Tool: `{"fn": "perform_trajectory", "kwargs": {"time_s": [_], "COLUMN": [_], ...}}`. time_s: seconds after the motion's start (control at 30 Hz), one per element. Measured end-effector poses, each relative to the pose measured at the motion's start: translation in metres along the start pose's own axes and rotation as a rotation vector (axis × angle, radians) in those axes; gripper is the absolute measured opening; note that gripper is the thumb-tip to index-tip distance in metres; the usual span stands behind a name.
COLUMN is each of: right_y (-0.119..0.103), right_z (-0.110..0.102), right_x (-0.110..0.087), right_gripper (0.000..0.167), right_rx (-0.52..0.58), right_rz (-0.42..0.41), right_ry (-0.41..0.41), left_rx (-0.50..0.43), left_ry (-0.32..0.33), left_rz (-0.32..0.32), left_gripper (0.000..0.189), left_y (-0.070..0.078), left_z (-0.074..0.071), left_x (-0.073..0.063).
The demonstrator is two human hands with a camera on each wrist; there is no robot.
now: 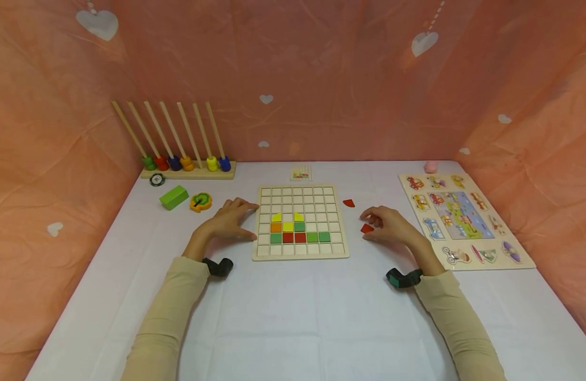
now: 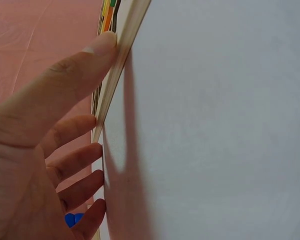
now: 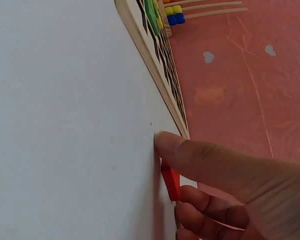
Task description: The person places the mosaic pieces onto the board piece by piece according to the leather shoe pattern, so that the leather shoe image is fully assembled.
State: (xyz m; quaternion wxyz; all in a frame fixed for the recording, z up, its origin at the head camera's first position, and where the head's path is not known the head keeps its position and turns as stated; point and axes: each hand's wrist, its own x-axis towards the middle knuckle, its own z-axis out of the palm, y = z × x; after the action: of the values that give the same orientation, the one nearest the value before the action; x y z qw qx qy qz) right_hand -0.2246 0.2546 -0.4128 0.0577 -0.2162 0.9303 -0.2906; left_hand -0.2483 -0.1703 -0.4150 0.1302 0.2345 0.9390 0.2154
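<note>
A wooden grid board [image 1: 301, 257] lies on the white table with several coloured tiles in its cells, among them a red tile [image 1: 287, 237] and a yellow tile [image 1: 287, 226]. My left hand [image 1: 228, 219] rests at its left edge, thumb [image 2: 102, 45] and fingertips against the wooden rim, fingers extended. To the right of the board, my right hand [image 1: 390, 225] pinches a small red tile [image 3: 171, 180] between thumb and curled fingers, close over the table; part of the tile is hidden. Another red tile [image 1: 348, 202], rounded on one side, lies between board and hand.
A small pattern card [image 1: 301, 173] lies behind the board. At the back left are a bead-peg stand [image 1: 188, 173], a round black-and-white token [image 1: 157, 179], a green block [image 1: 174, 197] and a tree-shaped piece [image 1: 200, 201]. A picture puzzle board [image 1: 493, 260] and a pink object [image 1: 430, 167] are at right.
</note>
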Motion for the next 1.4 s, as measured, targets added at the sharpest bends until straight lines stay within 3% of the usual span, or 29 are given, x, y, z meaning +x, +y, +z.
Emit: {"fn": "perform_trajectory", "kwargs": {"time_s": [0.47,0.93,1.17,1.4], "right_y": [0.0,-0.034,-0.051,-0.06], "right_z": [-0.003,0.008,0.03,0.049], "right_x": [0.003,0.031,0.051,0.061], "right_gripper": [0.027,0.024,0.026,0.016], "right_rx": [0.039,0.126,0.178,0.158], "right_rz": [0.053,-0.197,-0.236,-0.234], "right_ry": [-0.075,-0.086,-0.101,-0.081], "left_rx": [-0.004,-0.003,0.001,-0.013], "left_ry": [0.01,0.012,0.002,-0.002], "left_rz": [-0.002,0.005,-0.001,-0.018], "left_gripper": [0.083,0.083,0.083,0.083], "left_y": [0.001,-0.001,-0.001,-0.001], "left_z": [0.0,0.001,0.002,0.002], "left_x": [-0.002,-0.001,0.0,0.001]}}
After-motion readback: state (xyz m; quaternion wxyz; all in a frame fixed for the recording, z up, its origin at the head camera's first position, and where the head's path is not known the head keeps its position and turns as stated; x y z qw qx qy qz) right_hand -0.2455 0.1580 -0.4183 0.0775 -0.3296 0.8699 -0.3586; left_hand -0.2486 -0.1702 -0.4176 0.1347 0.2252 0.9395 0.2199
